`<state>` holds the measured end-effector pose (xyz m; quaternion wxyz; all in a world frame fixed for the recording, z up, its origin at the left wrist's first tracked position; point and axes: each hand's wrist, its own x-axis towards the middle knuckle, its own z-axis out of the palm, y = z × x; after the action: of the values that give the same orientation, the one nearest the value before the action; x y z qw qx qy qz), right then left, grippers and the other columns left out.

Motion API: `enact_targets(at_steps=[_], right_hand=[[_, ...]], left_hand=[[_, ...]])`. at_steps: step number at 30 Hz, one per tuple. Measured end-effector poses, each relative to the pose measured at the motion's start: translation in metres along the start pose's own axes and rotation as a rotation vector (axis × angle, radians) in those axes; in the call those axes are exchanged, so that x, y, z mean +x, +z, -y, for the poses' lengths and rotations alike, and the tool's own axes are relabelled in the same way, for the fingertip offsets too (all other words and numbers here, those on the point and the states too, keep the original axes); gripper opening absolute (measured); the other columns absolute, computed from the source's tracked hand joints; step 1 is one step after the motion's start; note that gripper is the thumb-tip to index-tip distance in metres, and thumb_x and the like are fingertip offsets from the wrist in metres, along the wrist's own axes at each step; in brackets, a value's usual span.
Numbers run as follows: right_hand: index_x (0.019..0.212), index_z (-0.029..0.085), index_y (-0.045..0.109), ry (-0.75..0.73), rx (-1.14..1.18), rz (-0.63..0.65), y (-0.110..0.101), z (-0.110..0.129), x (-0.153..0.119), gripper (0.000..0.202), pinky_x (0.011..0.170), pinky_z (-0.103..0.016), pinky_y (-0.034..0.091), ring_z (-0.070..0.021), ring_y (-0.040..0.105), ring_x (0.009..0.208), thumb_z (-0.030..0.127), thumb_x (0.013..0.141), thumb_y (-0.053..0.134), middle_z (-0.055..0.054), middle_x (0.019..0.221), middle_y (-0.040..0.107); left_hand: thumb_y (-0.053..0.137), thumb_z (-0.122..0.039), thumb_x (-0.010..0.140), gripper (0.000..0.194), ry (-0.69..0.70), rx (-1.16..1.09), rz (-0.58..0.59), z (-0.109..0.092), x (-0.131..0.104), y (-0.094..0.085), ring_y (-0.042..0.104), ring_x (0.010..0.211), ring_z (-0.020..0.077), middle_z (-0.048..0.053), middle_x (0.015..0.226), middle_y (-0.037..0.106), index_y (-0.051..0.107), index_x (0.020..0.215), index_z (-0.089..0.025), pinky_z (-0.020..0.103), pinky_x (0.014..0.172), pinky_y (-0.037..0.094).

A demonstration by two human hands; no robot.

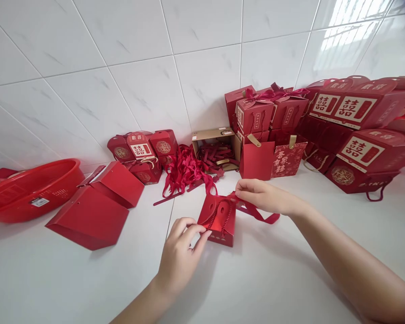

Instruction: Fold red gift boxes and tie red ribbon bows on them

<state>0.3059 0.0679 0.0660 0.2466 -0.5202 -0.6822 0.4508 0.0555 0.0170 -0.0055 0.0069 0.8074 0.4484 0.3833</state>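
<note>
A small red gift box [225, 240] with round holes in its top flaps and twisted cord handles [227, 218] stands on the white surface before me. My left hand [180, 245] pinches the box's near left edge between thumb and fingers; whether the cord is also in the pinch I cannot tell. At the box's far right, my right hand [261, 195] is closed on a red ribbon [261, 216], whose loose end trails to the right. The ribbon's part under my right fingertips is hidden.
Behind the box lie a heap of red ribbons [187, 168] and an open carton [197, 150] of dark red strips. Finished-looking boxes [254, 114] with bows and stacked gift boxes [354, 108] line the right. Left are folded red boxes [91, 218] and a red plastic basket [59, 180].
</note>
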Motion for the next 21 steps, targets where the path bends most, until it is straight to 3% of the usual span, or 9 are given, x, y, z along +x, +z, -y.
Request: enact_targets(at_steps=[2, 5, 8, 12, 15, 18, 21], right_hand=[[0.073, 0.02, 0.048, 0.004, -0.007, 0.004, 0.001, 0.001, -0.001, 0.023, 0.051, -0.023, 0.032, -0.0111, 0.039, 0.059, 0.039, 0.085, 0.053, 0.004, 0.067, 0.045], [0.073, 0.02, 0.046, 0.002, -0.014, 0.001, 0.003, 0.002, -0.002, 0.023, 0.053, -0.023, 0.033, -0.0115, 0.039, 0.062, 0.038, 0.087, 0.05, 0.004, 0.069, 0.044], [0.073, 0.021, 0.044, 0.001, -0.009, 0.015, 0.004, 0.001, -0.001, 0.023, 0.052, -0.023, 0.032, -0.0107, 0.037, 0.06, 0.038, 0.088, 0.049, 0.004, 0.069, 0.042], [0.074, 0.021, 0.047, 0.003, -0.025, 0.031, 0.007, -0.002, 0.001, 0.021, 0.048, -0.023, 0.03, -0.0099, 0.036, 0.053, 0.038, 0.087, 0.05, 0.005, 0.063, 0.044], [0.074, 0.021, 0.05, -0.036, -0.074, 0.018, 0.009, -0.006, 0.003, 0.018, 0.046, -0.023, 0.029, -0.0096, 0.036, 0.05, 0.035, 0.085, 0.051, 0.005, 0.061, 0.046], [0.07, 0.021, 0.049, -0.064, -0.116, -0.015, 0.012, -0.011, 0.006, 0.017, 0.048, -0.024, 0.032, -0.0098, 0.039, 0.051, 0.032, 0.082, 0.051, 0.004, 0.063, 0.05], [0.064, 0.02, 0.044, -0.079, -0.147, -0.033, 0.015, -0.013, 0.008, 0.019, 0.051, -0.024, 0.034, -0.0098, 0.04, 0.053, 0.028, 0.08, 0.051, 0.004, 0.064, 0.051]], left_hand=[[0.056, -0.015, 0.087, 0.01, -0.043, -0.107, 0.03, 0.0, 0.001, 0.001, 0.057, 0.062, 0.011, 0.002, 0.085, 0.056, 0.061, 0.082, -0.022, 0.02, 0.046, 0.051], [0.053, -0.009, 0.08, 0.014, -0.023, -0.167, 0.125, 0.0, 0.002, -0.001, 0.058, 0.071, 0.0144, 0.002, 0.084, 0.052, 0.059, 0.079, -0.021, 0.028, 0.061, 0.056], [0.05, -0.003, 0.073, 0.022, 0.07, -0.091, 0.255, 0.002, 0.0, -0.006, 0.053, 0.081, 0.0191, 0.005, 0.085, 0.046, 0.063, 0.077, -0.021, 0.032, 0.066, 0.055], [0.047, 0.002, 0.07, 0.029, 0.251, 0.091, 0.375, 0.007, -0.003, -0.013, 0.05, 0.087, 0.0231, 0.008, 0.093, 0.051, 0.064, 0.064, -0.021, 0.033, 0.064, 0.051], [0.05, -0.003, 0.071, 0.023, 0.295, 0.138, 0.3, 0.006, -0.001, -0.018, 0.049, 0.086, 0.0247, 0.009, 0.09, 0.056, 0.063, 0.063, -0.02, 0.036, 0.066, 0.05], [0.059, -0.019, 0.077, 0.009, 0.221, 0.087, 0.174, -0.001, 0.004, -0.017, 0.05, 0.073, 0.0219, 0.007, 0.072, 0.058, 0.067, 0.073, -0.019, 0.035, 0.062, 0.047], [0.072, -0.04, 0.077, 0.02, 0.191, 0.135, 0.097, -0.01, 0.006, -0.007, 0.048, 0.061, 0.0194, 0.002, 0.057, 0.06, 0.069, 0.076, -0.021, 0.032, 0.056, 0.043]])
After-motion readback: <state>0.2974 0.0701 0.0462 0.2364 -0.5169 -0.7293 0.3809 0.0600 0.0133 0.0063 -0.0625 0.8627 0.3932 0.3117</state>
